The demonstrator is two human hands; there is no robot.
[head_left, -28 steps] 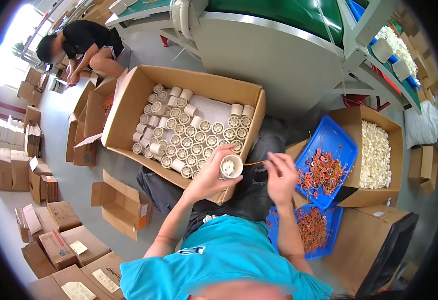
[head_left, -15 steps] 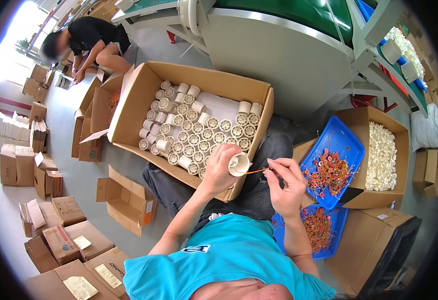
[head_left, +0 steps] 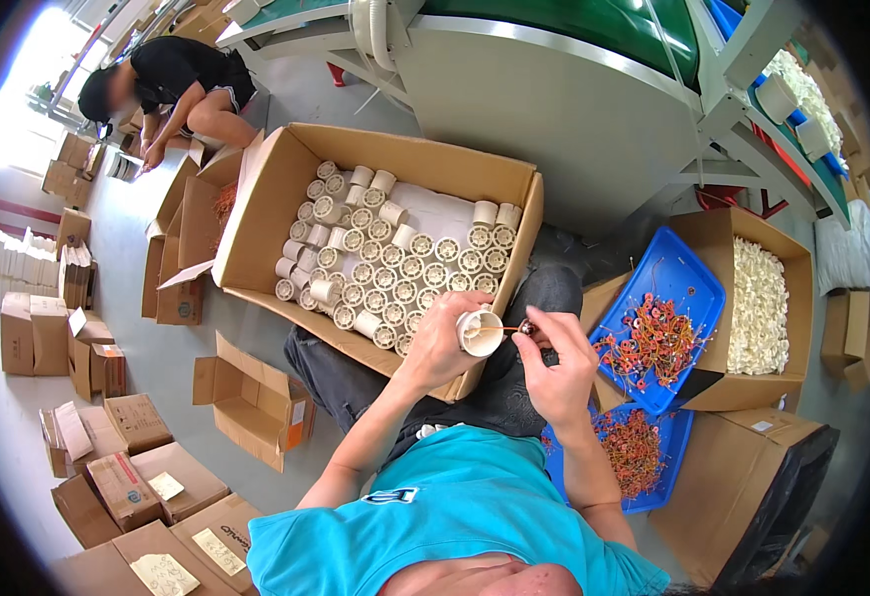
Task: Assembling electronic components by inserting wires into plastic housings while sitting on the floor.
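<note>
My left hand (head_left: 437, 343) is closed round a white plastic cup-shaped housing (head_left: 477, 343), its open mouth turned up toward me. An orange wire (head_left: 505, 329) runs from inside the cup to my right hand (head_left: 564, 372). Between my right thumb and forefinger sits a small round dark part (head_left: 526, 327) at the wire's end. Both hands are over my lap, beside the near right corner of a big cardboard box (head_left: 375, 149). Many similar white housings (head_left: 391, 254) stand and lie in that box. The wire's inner end cannot be made out.
At right, a blue tray (head_left: 675, 260) holds wired red and orange parts, with another blue tray (head_left: 675, 459) below. A carton (head_left: 797, 298) of white pieces stands beyond. A grey machine (head_left: 554, 129) is ahead. A person (head_left: 187, 84) crouches far left; cardboard boxes (head_left: 256, 402) cover the left floor.
My right hand has turned and shifted slightly, and the small dark part now shows at its fingertips. The cup has tilted a little, showing more of the wire across its mouth.
</note>
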